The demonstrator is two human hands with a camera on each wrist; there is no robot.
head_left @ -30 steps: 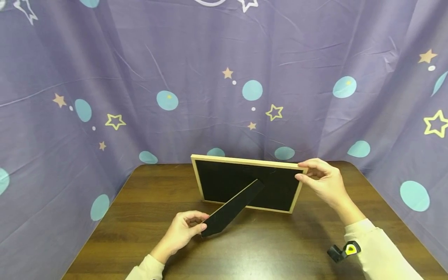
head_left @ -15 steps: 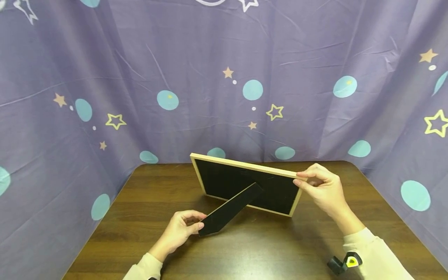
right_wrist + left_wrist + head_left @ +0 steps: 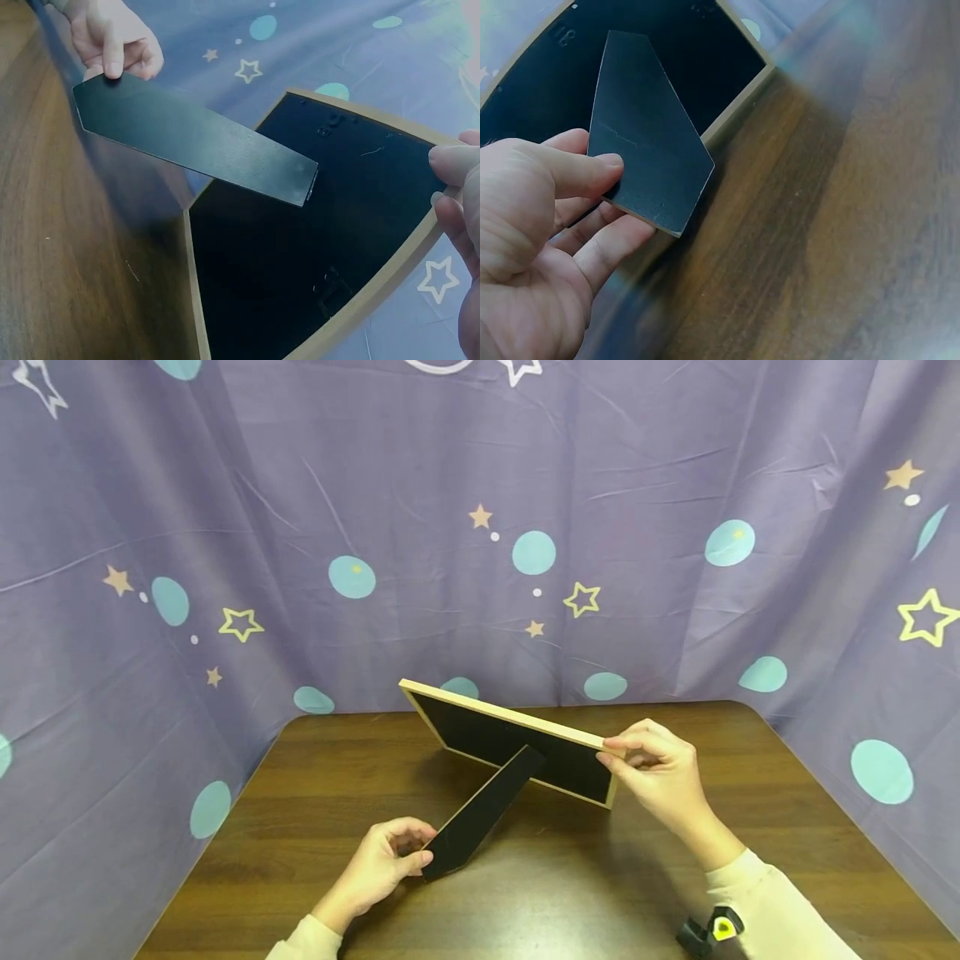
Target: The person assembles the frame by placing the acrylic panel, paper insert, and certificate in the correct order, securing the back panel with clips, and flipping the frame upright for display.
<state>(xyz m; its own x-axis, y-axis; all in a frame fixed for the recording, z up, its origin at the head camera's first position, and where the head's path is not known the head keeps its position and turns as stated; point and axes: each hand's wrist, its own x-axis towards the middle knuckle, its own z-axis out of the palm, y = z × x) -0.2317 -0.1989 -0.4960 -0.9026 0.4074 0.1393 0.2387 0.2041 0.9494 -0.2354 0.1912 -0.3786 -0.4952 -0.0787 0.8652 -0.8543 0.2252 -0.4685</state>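
A picture frame with a pale wooden border and black backing (image 3: 457, 720) stands tilted on the table, its back toward me. From the backing a black easel leg (image 3: 483, 810) sticks out toward the lower left. My left hand (image 3: 382, 864) pinches the free end of that leg between thumb and fingers; in the left wrist view the thumb lies on the leg's flat face (image 3: 649, 135). With thumb and fingertips, my right hand (image 3: 660, 777) grips the frame's upper right corner. Small metal hangers (image 3: 330, 289) show on the backing in the right wrist view. The front of the frame is hidden.
A brown wooden table (image 3: 570, 893) lies under everything. Behind it and along both sides hangs a purple curtain (image 3: 450, 468) printed with stars and blue dots. A black strap with a yellow mark (image 3: 723, 928) sits at the right sleeve.
The frame has turned, its right side coming nearer and its top leaning more toward me. My right hand has moved left and down with the corner; the left hand keeps hold of the leg.
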